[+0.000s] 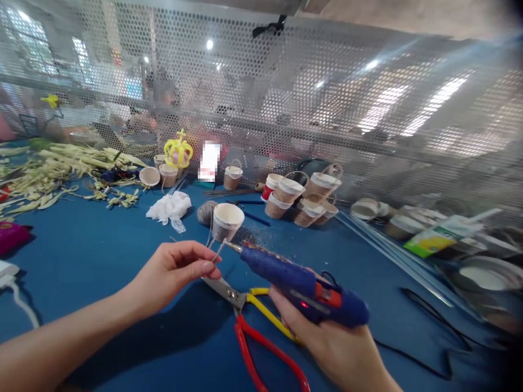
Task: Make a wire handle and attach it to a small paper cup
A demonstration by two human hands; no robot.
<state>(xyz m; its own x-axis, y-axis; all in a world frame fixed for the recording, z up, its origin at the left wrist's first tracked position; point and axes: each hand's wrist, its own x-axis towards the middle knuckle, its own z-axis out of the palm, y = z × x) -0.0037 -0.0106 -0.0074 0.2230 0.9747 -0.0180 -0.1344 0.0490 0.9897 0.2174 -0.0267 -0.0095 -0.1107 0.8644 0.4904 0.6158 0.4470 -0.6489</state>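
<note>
Pinching thin, seemingly fibrous cord point(218, 252), left grip point(212, 262) nearly closed; right grip point(281, 305) wrapped round smooth blue glue gun point(302, 286).

Left hand point(186, 267): palm inward, thumb and index finger pinched together, other fingers loosely curled. Left forearm point(77, 322): bare, slanting in from the lower left. Right hand point(322, 332): lower right, fingers wrapped in a grip, thumb side partly hidden. Right wrist point(370, 367): bare, at the bottom edge.
</note>
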